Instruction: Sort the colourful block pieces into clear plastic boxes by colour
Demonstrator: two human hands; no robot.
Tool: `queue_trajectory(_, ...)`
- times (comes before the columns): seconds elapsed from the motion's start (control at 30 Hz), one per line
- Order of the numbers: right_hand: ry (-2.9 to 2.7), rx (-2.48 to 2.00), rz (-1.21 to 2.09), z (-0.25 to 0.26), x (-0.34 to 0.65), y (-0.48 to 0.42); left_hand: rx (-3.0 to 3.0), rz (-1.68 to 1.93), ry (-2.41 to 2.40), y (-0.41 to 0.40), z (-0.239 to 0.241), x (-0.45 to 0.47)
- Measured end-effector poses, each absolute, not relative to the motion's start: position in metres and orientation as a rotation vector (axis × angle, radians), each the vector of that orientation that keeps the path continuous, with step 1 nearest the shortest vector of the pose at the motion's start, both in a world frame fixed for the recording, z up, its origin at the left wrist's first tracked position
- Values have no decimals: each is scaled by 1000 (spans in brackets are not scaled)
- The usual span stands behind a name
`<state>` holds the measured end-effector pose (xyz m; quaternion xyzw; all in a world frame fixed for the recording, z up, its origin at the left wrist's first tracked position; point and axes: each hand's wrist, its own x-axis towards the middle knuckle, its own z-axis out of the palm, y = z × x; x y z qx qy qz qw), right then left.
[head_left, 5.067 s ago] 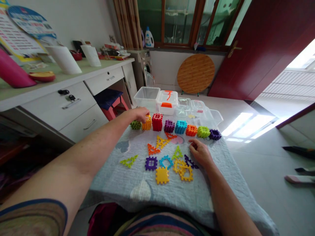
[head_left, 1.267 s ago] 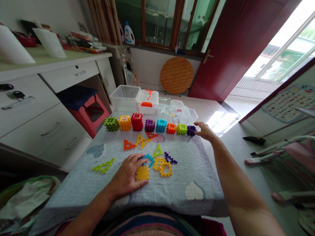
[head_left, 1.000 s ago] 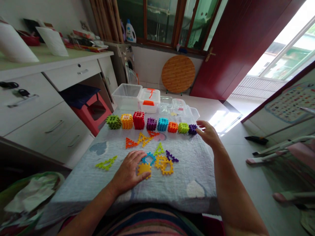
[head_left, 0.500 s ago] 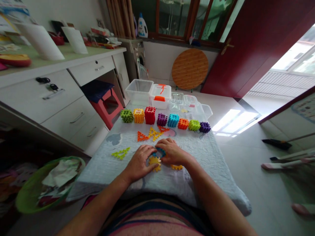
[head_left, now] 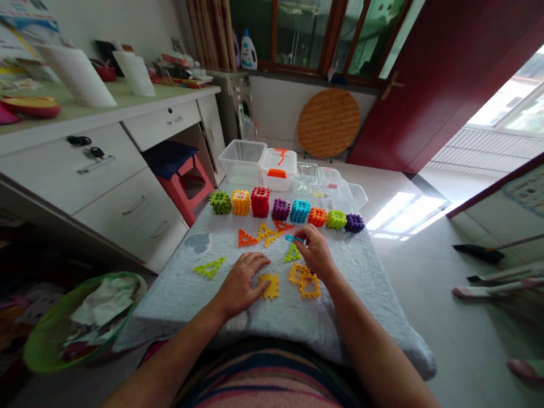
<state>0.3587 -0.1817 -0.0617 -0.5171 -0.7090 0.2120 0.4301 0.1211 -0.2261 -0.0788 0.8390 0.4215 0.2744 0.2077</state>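
A row of several coloured lattice cubes (head_left: pixel 284 208) stands along the far side of a pale blue quilted cloth (head_left: pixel 365 283). My right hand (head_left: pixel 315 254) is raised a little above the cloth and pinches a flat blue lattice piece (head_left: pixel 293 238). My left hand (head_left: pixel 240 281) lies flat with fingers spread, fingertips on a yellow square piece (head_left: pixel 270 285). Two yellow frame pieces (head_left: pixel 304 280) and a green triangle (head_left: pixel 293 254) lie beside my right hand. Orange and yellow triangles (head_left: pixel 260 235) lie nearer the cubes, and a lime triangle (head_left: pixel 209 267) sits at the left.
Clear plastic boxes (head_left: pixel 260 165), one with an orange latch, stand behind the cubes. A white desk with drawers (head_left: pixel 102 170) runs along the left, a red stool (head_left: pixel 187 181) under it. A green basket (head_left: pixel 63 328) sits low at left. Tiled floor lies to the right.
My right hand came back from the purple cube at the row's right end, met my left hand over the flat pieces, then lifted the blue piece toward the cubes.
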Motion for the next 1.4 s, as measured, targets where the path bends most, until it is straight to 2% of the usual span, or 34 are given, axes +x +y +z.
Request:
queue_trajectory(0.1,-1901,-1407,379,-63,366,-184,2342,753,1178,-226,-78,122)
queue_trajectory(0.27,-2135,-1445,482,-63,382,-191,2331,735,1175,-226,-76,123)
queue_trajectory(0.57,-2171,-1711,349,-67,375,-187,2423,556,1015,-225,-68,123)
queue_trajectory(0.83,-1993,-1502,335,-60,385,-187,2269,633,1076,-226,-66,122)
queue_trajectory(1.07,-1798,-1411,113,-20,413,-161,2165,810,1174,-225,-74,118)
queue_trajectory(1.2,-1848,-1452,65,-9,424,-128,2198,806,1212,-222,-78,119)
queue_trajectory(1.4,-2028,-1515,102,-21,420,-87,2270,769,1223,-222,-79,121)
